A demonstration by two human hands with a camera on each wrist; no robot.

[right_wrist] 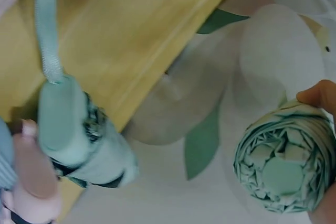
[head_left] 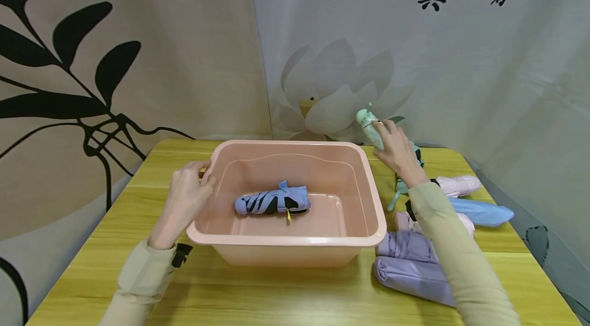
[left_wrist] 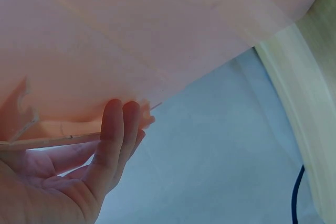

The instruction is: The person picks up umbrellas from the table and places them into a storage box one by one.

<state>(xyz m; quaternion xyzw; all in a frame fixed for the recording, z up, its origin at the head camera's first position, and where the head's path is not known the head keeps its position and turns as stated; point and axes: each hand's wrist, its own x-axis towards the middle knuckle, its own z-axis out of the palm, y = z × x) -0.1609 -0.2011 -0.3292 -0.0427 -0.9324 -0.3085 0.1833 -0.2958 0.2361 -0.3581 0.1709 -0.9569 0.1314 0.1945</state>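
Note:
My left hand [head_left: 186, 198] grips the left rim of a pink plastic tub [head_left: 286, 251]; in the left wrist view its fingers [left_wrist: 111, 135] curl beneath that rim. A folded blue umbrella [head_left: 262, 203] with black markings lies on the tub's floor. Over the table's back right, my right hand [head_left: 397, 151] holds a folded mint-green umbrella [head_left: 370, 127], raised and tilted. The right wrist view shows the gathered end of this umbrella [right_wrist: 283, 171] between thumb and fingers. Below lies a teal folded umbrella [right_wrist: 65, 119] with a strap, partly hidden by the right hand in the head view.
Right of the tub lie more folded umbrellas: a pale pink one [head_left: 458, 185], a light blue one [head_left: 481, 211] and purple ones [head_left: 415, 274], partly covered by the right sleeve. A printed curtain [head_left: 207, 59] hangs behind the wooden table [head_left: 276, 295].

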